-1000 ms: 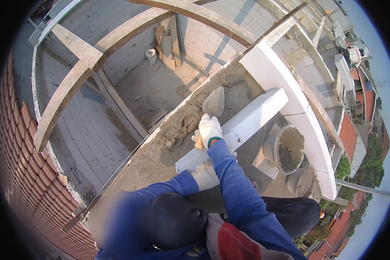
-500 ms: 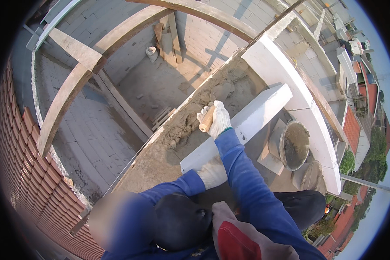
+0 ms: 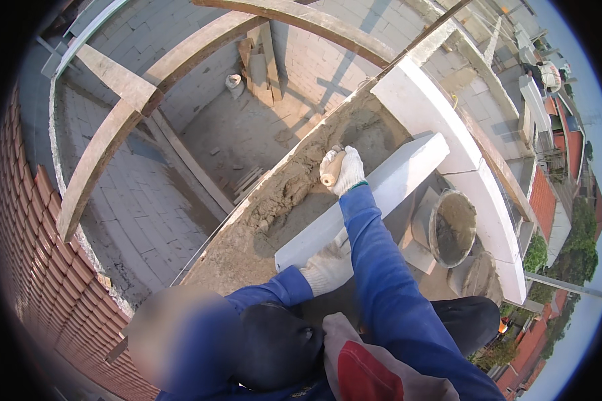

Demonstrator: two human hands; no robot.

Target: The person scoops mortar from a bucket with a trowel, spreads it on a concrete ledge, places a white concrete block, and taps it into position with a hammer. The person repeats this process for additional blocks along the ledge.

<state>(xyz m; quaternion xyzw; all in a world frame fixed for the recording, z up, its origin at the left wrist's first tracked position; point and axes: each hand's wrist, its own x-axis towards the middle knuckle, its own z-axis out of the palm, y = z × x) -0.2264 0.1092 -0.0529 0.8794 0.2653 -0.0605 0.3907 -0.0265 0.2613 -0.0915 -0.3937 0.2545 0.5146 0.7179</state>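
A: What is the right hand (image 3: 347, 170) doing?

B: It has a glove on, and it is wrapped around the wooden handle of a trowel (image 3: 330, 178). The blade is hard to see, because it is mostly hidden past the hand.

A: What just changed?

B: A second ago the blade lay flat and easy to see, just ahead of the hand. Now the hand is farther forward. The mortar (image 3: 281, 200) ahead and to the right of it looks smoother than it did half a second ago.

A: So what does that mean for the work?

B: I think the far bit of mortar is getting spread. To the left of the hand it is lumpy, so that bit does not look done.

A: And the left hand (image 3: 328, 271)?

B: It is closer to the body, and it seems to touch the near edge of the long white block (image 3: 374, 197). Its fingers are partly hidden, so I can't tell if they grip. The block slants away to the right, below the right wrist.

A: What else is near?

B: A bucket (image 3: 422, 225) with gray stuff inside, to the right of both hands.
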